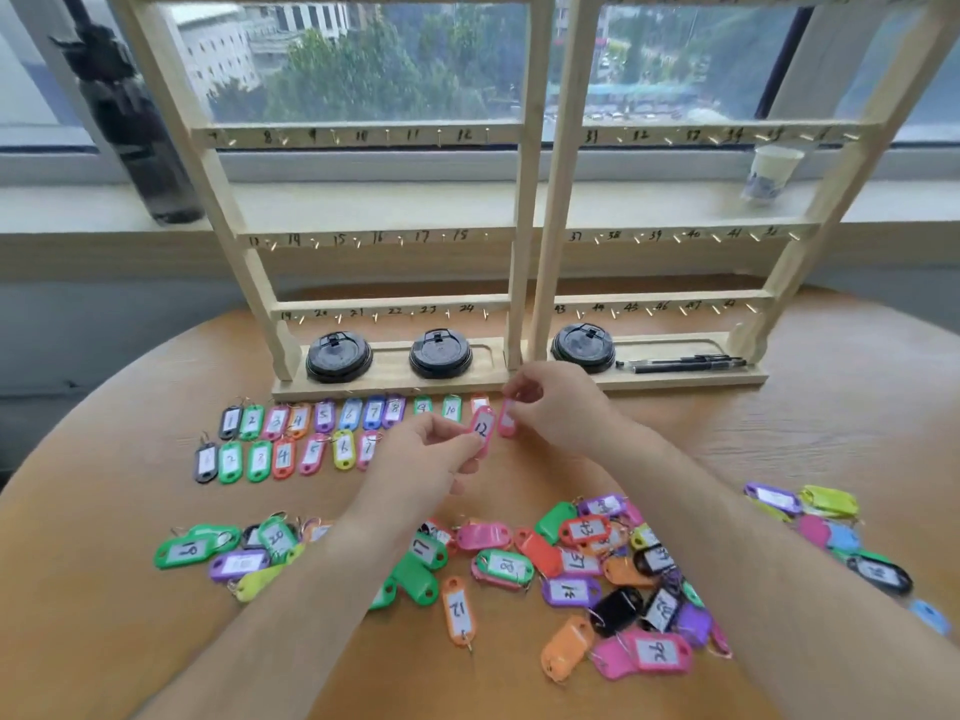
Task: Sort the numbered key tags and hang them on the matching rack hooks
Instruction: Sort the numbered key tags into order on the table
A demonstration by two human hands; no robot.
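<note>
Head view: wooden table (pixel 104 641) before window (pixel 363 70)

A pale window sill (pixel 389 205) runs across the room. Above the sill, a wide window (pixel 363 70) with dark frames lets in soft daylight and shows white buildings (pixel 218 49) and green trees (pixel 353 80). On the sill stand a dark bottle (pixel 140 132) towards its left end and a paper cup (pixel 774 171) towards its right. Below the sill is a grey wall (pixel 104 324), and in front of it a round wooden desk (pixel 831 407).

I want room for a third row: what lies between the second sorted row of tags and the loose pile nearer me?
Head view: bare table between second row and loose pile; the left forearm crosses its right end.
</note>
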